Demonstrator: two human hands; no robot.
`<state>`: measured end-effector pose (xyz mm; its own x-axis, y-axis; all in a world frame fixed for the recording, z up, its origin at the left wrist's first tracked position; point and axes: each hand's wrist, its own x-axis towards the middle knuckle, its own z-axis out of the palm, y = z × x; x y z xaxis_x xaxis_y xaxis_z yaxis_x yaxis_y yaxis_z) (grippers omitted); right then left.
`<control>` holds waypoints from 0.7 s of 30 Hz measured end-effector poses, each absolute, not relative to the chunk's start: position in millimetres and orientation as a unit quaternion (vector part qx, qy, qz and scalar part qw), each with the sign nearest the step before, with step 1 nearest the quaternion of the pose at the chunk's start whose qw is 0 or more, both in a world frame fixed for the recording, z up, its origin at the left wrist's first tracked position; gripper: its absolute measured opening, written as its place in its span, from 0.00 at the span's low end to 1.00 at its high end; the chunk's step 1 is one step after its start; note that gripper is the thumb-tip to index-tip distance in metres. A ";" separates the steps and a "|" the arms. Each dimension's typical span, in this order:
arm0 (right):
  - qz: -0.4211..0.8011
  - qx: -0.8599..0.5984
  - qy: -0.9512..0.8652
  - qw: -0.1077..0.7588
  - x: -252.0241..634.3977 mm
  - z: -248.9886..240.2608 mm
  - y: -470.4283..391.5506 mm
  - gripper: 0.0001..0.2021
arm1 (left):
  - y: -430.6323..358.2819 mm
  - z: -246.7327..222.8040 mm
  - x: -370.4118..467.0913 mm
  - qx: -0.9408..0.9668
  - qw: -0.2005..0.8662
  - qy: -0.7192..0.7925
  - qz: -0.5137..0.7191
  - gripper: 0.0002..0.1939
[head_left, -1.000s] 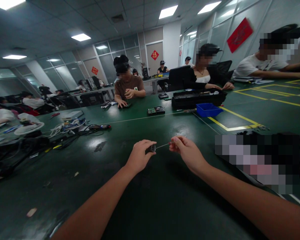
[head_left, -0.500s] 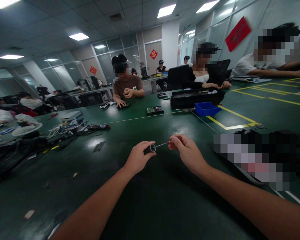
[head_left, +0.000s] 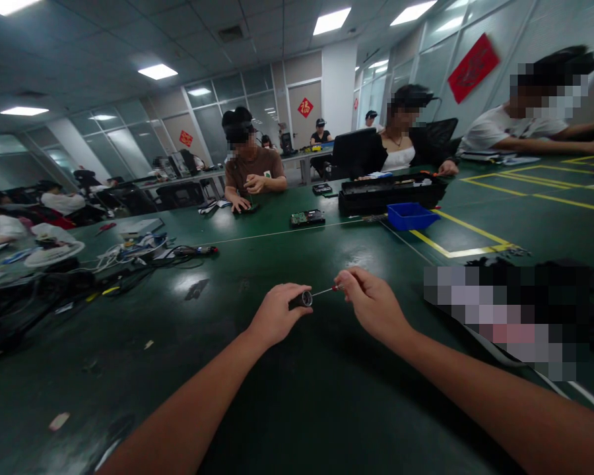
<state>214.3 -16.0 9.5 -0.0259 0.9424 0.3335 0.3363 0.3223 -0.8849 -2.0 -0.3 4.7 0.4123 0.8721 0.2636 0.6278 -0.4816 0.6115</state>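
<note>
- Far left, a tangle of cables (head_left: pixel 129 257) lies on the green table (head_left: pixel 297 396), well apart from the work.
- The left hand (head_left: pixel 276 315) is held low over the table in the near middle, fingers closed round a small dark cylinder (head_left: pixel 303 299) whose open end faces right.
- A thin screwdriver (head_left: pixel 327 290) bridges the two hands: its metal shaft runs from the cylinder's open end rightward, and its tip looks to be at or just inside that opening (too small to tell which).
- The right hand (head_left: pixel 373 305) pinches the screwdriver's reddish handle between thumb and fingertips, fingers clamped on it, just right of the cylinder.
- To do this well, I judge the shaft should stay in line with the cylinder's axis, the left grip firm so the part does not spin, and the right fingers should turn lightly with little sideways push, since a fine tip slips easily.
- Far middle, a circuit board (head_left: pixel 307 218) lies on the table; right of it are a blue bin (head_left: pixel 412 216) and a long black case (head_left: pixel 391 191).
- Other people sit at the far side with their own hands on their own work.
</note>
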 end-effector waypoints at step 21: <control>0.465 -0.446 -0.459 0.612 216.4 -3.5 6.4 0.15 | 2.8 3.8 -5.4 0.813 0.183 0.491 0.252 0.21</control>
